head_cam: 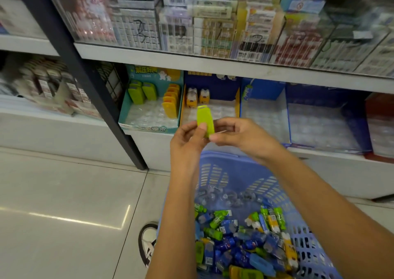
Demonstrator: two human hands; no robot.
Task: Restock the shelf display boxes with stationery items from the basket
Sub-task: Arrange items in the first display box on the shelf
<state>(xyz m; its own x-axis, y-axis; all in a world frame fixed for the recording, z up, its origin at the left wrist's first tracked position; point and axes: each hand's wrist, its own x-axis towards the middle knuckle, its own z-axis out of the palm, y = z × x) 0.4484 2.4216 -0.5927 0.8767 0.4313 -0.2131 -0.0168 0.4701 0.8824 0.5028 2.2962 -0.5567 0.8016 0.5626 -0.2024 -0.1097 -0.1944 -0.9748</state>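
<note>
Both hands meet above the basket, in front of the lower shelf. Left hand (187, 142) and right hand (243, 136) both pinch one lime-green case (205, 119). Left-hand fingers (201, 128) are curled on its left side and right-hand fingertips (215, 139) on its lower right corner. Case is upright, slightly tilted, smooth glossy plastic, flat oblong with a small tab on top. It's held in the air just ahead of the yellow-walled display box (237, 99).

Room: open air between hands and shelf lip. Teal display box (149, 127) sits up-left of the hands, its front wall low. Clear dimpled blister tray (147, 114) inside, mostly unfilled. Green cases (140, 93) stand at the back left, yellow cases (170, 104) in a row at the right. Yellow-walled box holds two cartoon-faced pieces (198, 97) at the rear. Two blue cardboard boxes (264, 91) (319, 95) further right, clear trays showing. Upper shelf edge (191, 59) overhangs the box backs. Black slanted post (85, 82) bounds the left side.

Blue slotted plastic basket (221, 157) is below the forearms on the floor (64, 193), glossy pale tile. A loose pile of wrapped blue, green and yellow items (245, 242) lies in it. Black-and-white shoe (147, 242) sits just left of the basket.
</note>
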